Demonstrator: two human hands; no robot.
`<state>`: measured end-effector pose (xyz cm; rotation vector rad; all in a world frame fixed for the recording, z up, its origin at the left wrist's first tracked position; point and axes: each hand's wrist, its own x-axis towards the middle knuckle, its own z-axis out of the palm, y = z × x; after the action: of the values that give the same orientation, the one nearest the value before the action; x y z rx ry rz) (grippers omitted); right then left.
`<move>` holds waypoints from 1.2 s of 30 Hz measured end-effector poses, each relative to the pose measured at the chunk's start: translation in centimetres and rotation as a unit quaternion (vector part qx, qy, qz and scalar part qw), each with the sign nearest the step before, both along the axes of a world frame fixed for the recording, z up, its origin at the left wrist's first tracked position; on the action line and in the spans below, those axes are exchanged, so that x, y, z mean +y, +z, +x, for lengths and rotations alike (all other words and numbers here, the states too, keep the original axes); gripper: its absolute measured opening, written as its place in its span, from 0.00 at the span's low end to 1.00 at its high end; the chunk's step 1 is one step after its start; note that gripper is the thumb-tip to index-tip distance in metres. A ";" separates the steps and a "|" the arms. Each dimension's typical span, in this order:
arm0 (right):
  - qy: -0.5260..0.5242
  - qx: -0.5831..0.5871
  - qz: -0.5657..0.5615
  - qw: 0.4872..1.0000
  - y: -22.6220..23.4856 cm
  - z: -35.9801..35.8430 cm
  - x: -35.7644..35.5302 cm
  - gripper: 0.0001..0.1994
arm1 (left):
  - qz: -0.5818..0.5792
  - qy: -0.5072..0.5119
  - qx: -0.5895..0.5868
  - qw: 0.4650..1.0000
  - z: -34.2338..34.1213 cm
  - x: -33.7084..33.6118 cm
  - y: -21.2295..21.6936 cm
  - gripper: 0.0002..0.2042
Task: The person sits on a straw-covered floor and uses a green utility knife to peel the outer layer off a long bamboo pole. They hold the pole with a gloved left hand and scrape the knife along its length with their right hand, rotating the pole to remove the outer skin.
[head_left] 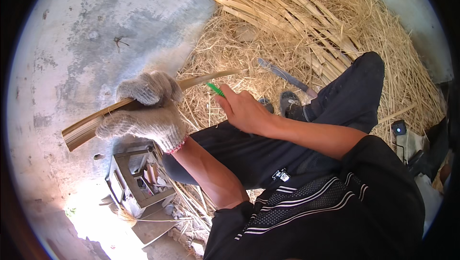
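Straw (pixel 383 44) covers the far right ground beside a grey concrete slab (pixel 96 30). Gloved left hand (pixel 143 111) grips a bamboo strip (pixel 86 128) at its middle; bare right hand (pixel 244 109) closes on a green-handled tool (pixel 214 89) touching it. Shaving seems underway; next likely needs a steady stroke along the strip.

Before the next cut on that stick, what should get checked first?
1. Gloved left hand wrapped firmly around the bamboo strip: ok.
2. Bare right hand closed on the green-handled tool: ok.
3. Tool's blade touching the strip: cannot tell, the hand hides it.
4. Right hand protected: not ok, no glove.
5. Big knife lying on the straw, away from both hands: ok.
6. Knees out of the tool's path: cannot tell.
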<state>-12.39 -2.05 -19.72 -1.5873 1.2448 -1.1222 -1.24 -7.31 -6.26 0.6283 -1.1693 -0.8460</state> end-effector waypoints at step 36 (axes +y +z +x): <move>0.034 0.075 0.070 0.994 -2.4 -0.4 -3.0 0.18 | 0.023 0.099 0.028 0.994 -0.2 0.2 0.2 0.39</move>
<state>-12.83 -5.01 -22.15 -1.6180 1.3264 -0.8658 -1.40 -7.07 -6.08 0.7416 -1.0214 -0.7190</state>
